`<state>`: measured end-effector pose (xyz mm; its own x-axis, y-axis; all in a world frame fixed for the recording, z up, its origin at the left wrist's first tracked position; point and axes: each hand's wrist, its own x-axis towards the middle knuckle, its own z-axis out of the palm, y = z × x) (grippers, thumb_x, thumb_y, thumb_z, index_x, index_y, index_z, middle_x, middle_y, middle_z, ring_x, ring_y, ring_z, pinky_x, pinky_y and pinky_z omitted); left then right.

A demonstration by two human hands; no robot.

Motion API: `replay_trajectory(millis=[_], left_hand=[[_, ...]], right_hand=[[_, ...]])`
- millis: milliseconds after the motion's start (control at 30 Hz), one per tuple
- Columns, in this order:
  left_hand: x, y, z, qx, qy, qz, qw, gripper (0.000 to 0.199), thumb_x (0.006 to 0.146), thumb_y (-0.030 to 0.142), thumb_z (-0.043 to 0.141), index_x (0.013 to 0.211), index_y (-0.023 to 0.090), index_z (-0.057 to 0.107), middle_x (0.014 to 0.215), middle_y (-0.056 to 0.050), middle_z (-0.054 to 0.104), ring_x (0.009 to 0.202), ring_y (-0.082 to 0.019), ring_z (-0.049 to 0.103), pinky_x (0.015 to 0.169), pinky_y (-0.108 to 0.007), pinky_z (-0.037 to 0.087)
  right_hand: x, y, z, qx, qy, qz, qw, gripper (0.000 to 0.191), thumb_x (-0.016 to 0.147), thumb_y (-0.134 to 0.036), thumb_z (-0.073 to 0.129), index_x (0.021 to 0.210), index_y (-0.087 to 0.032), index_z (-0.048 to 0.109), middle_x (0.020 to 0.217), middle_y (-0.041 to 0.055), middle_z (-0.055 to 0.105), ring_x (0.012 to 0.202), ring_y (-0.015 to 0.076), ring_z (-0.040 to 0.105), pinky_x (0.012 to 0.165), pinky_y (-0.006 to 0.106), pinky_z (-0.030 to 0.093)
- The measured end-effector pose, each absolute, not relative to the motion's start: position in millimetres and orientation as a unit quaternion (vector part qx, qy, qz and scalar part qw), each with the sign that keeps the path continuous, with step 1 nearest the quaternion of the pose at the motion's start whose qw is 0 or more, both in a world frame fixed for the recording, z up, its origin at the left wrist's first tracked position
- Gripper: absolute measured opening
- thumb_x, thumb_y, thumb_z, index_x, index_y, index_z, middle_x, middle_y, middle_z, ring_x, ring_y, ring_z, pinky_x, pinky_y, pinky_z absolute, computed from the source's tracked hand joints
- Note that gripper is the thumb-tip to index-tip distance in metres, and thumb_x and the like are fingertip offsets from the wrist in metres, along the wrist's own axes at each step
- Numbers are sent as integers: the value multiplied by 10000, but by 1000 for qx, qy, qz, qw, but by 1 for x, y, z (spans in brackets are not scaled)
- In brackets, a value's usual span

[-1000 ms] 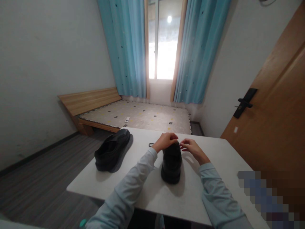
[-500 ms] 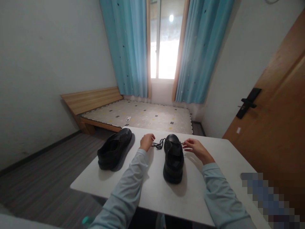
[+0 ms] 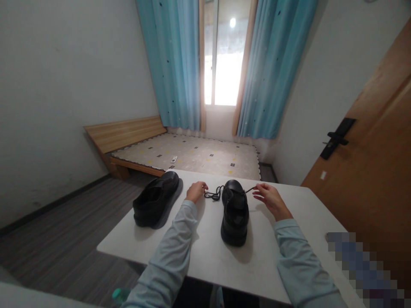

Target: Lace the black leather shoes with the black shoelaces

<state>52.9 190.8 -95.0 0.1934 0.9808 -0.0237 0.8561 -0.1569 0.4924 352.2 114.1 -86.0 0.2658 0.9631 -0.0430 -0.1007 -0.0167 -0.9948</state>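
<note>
A black shoe (image 3: pixel 235 214) rests on the white table with its toe pointing away from me. Loops of black shoelace (image 3: pixel 214 194) lie at its left side. My right hand (image 3: pixel 269 199), right of the toe, pinches a short stretch of lace that runs taut to the shoe. Left of the loops is my left hand (image 3: pixel 196 192), its fingers curled at the end of the lace; whether they grip it is too small to tell. A second black shoe (image 3: pixel 156 200) stands farther left on the table, angled to the right, touched by neither hand.
The white table (image 3: pixel 205 265) reaches to a low bed (image 3: pixel 192 149) with a small white device (image 3: pixel 174 159) on it. A wooden door (image 3: pixel 369 149) is at the right. A teal-capped object (image 3: pixel 119 294) is below the left sleeve.
My right hand has moved a little to the right, away from the shoe, and more lace shows between them. My left hand has shifted slightly left.
</note>
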Motion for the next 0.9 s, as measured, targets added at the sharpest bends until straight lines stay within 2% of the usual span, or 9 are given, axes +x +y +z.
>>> replay_trajectory(millis=[167,267,333,467,700,900], left_hand=[[55,191,-96,755,603,144,214,295,789,434,566,824,178,706,886,-79,716,869,-193,637,753,-239,433],[57,189,-96,768,579,137,238,328,856,381,472,765,165,702,822,-62,721,807,-157,640,742,-216,431],[57,188,-96,770,570,132,255,304,868,325,448,821,157,696,771,-52,720,723,-139,636,694,-210,439],[55,185,-94,776,552,112,284,222,786,270,561,939,163,681,687,-24,702,604,-123,606,606,-204,440],[50,185,-89,804,501,70,314,223,592,222,713,810,177,724,717,-2,682,666,-131,611,608,-196,421],[53,185,-92,827,471,64,300,303,550,359,755,776,160,717,683,-3,657,660,-129,580,575,-198,385]], right_hand=[[352,114,-85,-547,-391,456,583,266,640,-389,734,702,-186,575,799,42,659,658,134,608,620,271,512],[352,114,-86,-547,-399,452,581,267,648,-405,716,706,-189,570,807,49,666,657,135,611,620,270,512],[352,114,-87,-546,-403,451,581,268,649,-409,710,719,-190,573,809,51,670,658,136,614,619,269,512],[353,114,-87,-544,-396,453,585,264,639,-397,716,725,-188,579,809,46,667,648,131,612,612,266,515],[353,114,-88,-543,-393,458,584,240,657,-377,718,731,-189,588,805,47,677,646,133,617,603,264,519],[352,114,-86,-548,-390,460,580,230,665,-375,713,720,-191,586,794,39,675,638,128,616,605,262,518]])
